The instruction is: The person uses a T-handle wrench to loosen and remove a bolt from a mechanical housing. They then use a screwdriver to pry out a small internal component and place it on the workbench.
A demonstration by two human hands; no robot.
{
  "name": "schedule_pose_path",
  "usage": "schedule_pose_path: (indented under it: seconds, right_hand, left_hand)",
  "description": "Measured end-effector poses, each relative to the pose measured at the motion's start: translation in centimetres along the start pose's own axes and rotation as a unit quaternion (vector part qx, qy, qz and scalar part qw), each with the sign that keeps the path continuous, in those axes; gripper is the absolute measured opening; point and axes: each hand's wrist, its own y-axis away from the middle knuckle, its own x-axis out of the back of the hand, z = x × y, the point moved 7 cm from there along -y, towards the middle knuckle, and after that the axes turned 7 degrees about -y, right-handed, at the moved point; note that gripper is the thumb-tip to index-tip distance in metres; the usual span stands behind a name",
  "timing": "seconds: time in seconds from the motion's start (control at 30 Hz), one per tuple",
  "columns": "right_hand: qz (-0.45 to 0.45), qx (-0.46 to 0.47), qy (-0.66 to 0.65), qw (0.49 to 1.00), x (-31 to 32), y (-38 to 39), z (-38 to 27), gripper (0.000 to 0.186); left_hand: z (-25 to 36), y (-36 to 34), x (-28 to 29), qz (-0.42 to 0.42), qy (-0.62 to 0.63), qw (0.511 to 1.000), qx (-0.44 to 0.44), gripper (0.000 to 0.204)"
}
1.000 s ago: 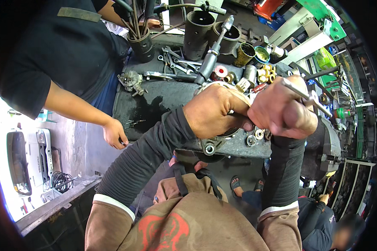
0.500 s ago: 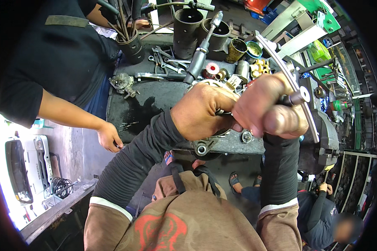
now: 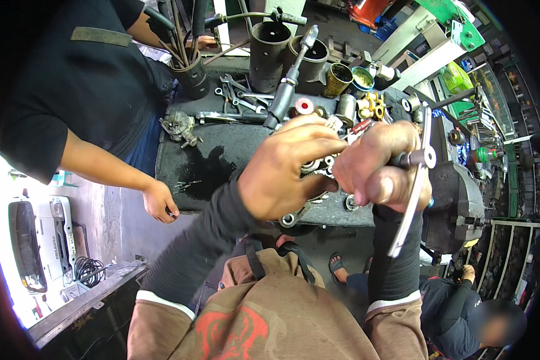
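Observation:
My right hand [image 3: 375, 159] is closed around a sliding T-handle wrench [image 3: 410, 219]. Its silver crossbar slants down beside the fist, and the end the shaft points toward is hidden. Close on its left, my left hand [image 3: 270, 168] has its fingers stretched toward the right fist and its thumb apart below them. Nothing shows gripped in it. Below and behind both hands, a metal assembly [image 3: 290, 219] with a round bore lies at the bench's near edge, mostly covered by them. A small round metal part [image 3: 350, 202] sits under the right wrist.
Spanners [image 3: 237, 96], an air tool [image 3: 283, 96], a carburetor-like casting [image 3: 180, 127] and dark metal cylinders [image 3: 270, 51] occupy the bench [image 3: 222, 129]. A co-worker's hand [image 3: 160, 201] hangs at its left edge. A bench vise [image 3: 456, 201] stands right; another person [image 3: 450, 306] is lower right.
The T-handle's crossbar has turned, its lower end swinging down and left. My left hand has shifted slightly left and loosened, its fingers and thumb spreading apart.

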Motion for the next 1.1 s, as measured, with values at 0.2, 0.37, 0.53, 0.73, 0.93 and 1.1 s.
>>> schedule_pose_path:
  seconds: [0.2,0.37,0.53,0.73,0.93,1.1]
  right_hand:
    - [0.095,0.099,0.013,0.990,-0.1,0.8,-0.6,0.037]
    - [0.104,0.093,0.052,0.989,-0.5,1.3,-1.0,0.037]
    - [0.082,0.106,0.054,0.990,-0.8,1.0,-2.1,0.033]
    - [0.164,0.120,-0.081,0.976,3.4,2.1,-3.4,0.037]
    - [0.282,0.092,-0.144,0.944,11.2,7.1,-0.6,0.040]
    - [0.326,0.101,-0.207,0.917,12.1,9.2,1.6,0.042]
  left_hand:
    - [3.2,6.6,1.1,0.027,-0.194,0.970,0.145,0.046]
    - [3.6,6.2,-0.3,0.007,-0.261,0.953,0.154,0.044]
    - [3.8,6.3,0.3,-0.014,-0.282,0.950,0.129,0.037]
    - [4.1,4.5,-0.4,-0.099,-0.346,0.929,0.087,0.036]
    - [4.4,4.2,-1.2,-0.133,-0.393,0.909,0.037,0.037]
    - [4.1,4.4,-1.3,-0.144,-0.377,0.915,0.014,0.033]
